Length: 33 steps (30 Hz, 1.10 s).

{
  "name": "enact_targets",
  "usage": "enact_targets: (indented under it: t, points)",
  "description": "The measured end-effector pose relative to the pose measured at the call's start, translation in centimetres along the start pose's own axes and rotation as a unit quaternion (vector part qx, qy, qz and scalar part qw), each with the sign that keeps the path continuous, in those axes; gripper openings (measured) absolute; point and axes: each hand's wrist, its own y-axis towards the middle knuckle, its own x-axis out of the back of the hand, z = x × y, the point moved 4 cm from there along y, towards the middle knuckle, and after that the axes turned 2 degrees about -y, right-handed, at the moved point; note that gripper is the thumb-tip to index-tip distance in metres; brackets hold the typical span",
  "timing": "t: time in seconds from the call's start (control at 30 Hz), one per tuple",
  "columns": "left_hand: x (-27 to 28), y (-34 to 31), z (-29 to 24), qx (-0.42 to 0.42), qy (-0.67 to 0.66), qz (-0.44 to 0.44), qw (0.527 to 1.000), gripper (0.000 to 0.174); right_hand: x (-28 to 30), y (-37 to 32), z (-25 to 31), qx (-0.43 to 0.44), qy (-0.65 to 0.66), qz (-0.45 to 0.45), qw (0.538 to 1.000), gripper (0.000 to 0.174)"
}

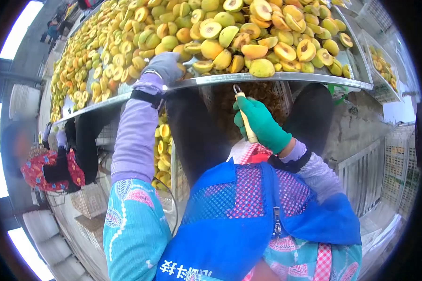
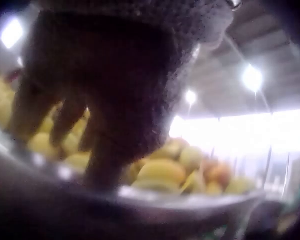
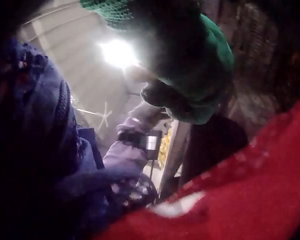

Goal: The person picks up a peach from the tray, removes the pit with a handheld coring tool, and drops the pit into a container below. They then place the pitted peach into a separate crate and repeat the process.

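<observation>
My left hand (image 1: 166,68), in a grey glove, reaches over the front rim of a metal tray (image 1: 206,80) piled with halved yellow peaches (image 1: 211,48). In the left wrist view its fingers (image 2: 102,165) point down at the rim, spread a little, with peach halves (image 2: 162,172) behind them. My right hand (image 1: 263,122), gloved in green, grips the pale wooden handle of a pitting tool (image 1: 246,117) in front of my lap. The tool's metal loop points up toward the tray. In the right wrist view the green glove (image 3: 215,55) hides the tool.
Below the tray, between my legs, stands a crate with brown scraps (image 1: 248,100). A crate of yellow peach halves (image 1: 163,154) is beside my left leg. Another peach crate (image 1: 383,70) stands at the right. A person in a red flowered top (image 1: 51,171) sits at the left.
</observation>
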Motion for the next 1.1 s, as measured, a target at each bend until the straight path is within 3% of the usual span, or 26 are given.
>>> enact_targets:
  t: [0.07,0.1,0.13,0.17,0.23,0.27,0.3,0.37,0.43,0.47,0.57,0.67,0.77,0.83,0.93,1.0,1.03,1.1]
  points:
    - [1.8,-0.8,0.2,0.039,-0.13,-0.043,0.99,0.041,-1.0,0.4,1.9,0.117,-0.074,-0.024,0.99,0.028]
    - [2.0,-1.2,0.6,0.061,-0.193,-0.06,0.977,0.041,-1.6,1.1,3.2,0.238,-0.159,-0.056,0.957,0.028]
    - [0.9,-1.6,1.4,0.077,-0.349,-0.114,0.927,0.037,-2.4,1.8,4.0,0.348,-0.245,-0.085,0.901,0.028]
    - [0.7,-2.6,0.6,0.077,-0.454,-0.108,0.881,0.035,-3.2,2.0,4.5,0.452,-0.327,-0.109,0.823,0.028]
    - [0.3,-5.0,-2.3,0.073,-0.645,-0.099,0.755,0.032,-4.6,2.6,4.0,0.538,-0.507,-0.132,0.66,0.026]
    - [0.3,-5.9,-4.0,0.014,-0.629,-0.149,0.763,0.031,-5.4,2.7,3.7,0.57,-0.585,-0.141,0.56,0.025]
    - [0.2,-6.8,-6.0,-0.046,-0.61,-0.198,0.766,0.033,-5.3,2.9,3.8,0.511,-0.55,-0.129,0.647,0.024]
    - [-0.8,-7.0,-7.7,-0.074,-0.695,-0.179,0.692,0.039,-4.8,2.5,3.3,0.372,-0.464,-0.105,0.797,0.023]
    - [-2.8,-6.7,-9.1,-0.006,-0.861,-0.034,0.508,0.042,-4.1,2.4,2.1,0.467,-0.457,-0.112,0.749,0.024]
    - [-2.7,-6.7,-9.6,-0.015,-0.837,-0.064,0.543,0.042,-3.8,2.2,1.7,0.514,-0.451,-0.116,0.72,0.025]
    - [-1.5,-7.2,-10.4,-0.042,-0.749,-0.168,0.64,0.042,-3.4,1.8,1.0,0.543,-0.534,-0.18,0.622,0.025]
    - [-1.7,-7.7,-10.5,0.012,-0.758,-0.217,0.616,0.043,-3.7,2.5,1.2,0.428,-0.426,-0.145,0.784,0.027]
    - [-2.0,-8.0,-11.0,0.057,-0.799,-0.253,0.542,0.041,-4.1,1.6,1.2,0.467,-0.442,-0.132,0.754,0.028]
    - [-2.2,-7.9,-11.2,0.041,-0.793,-0.246,0.556,0.042,-4.2,2.1,0.2,0.465,-0.452,-0.163,0.743,0.019]
    - [-2.3,-8.0,-11.4,0.03,-0.799,-0.222,0.558,0.039,-4.5,1.6,0.0,0.426,-0.364,-0.129,0.818,0.016]
    - [-2.2,-8.3,-11.1,0.025,-0.8,-0.189,0.57,0.04,-4.6,1.6,0.1,0.316,-0.207,-0.021,0.926,0.022]
    - [-2.0,-8.5,-10.8,0.022,-0.794,-0.166,0.584,0.042,-4.7,1.7,-0.3,0.216,-0.093,0.063,0.97,0.027]
    - [-1.9,-8.8,-10.3,0.007,-0.786,-0.156,0.598,0.044,-5.3,1.3,-0.6,0.04,0.123,0.222,0.967,0.034]
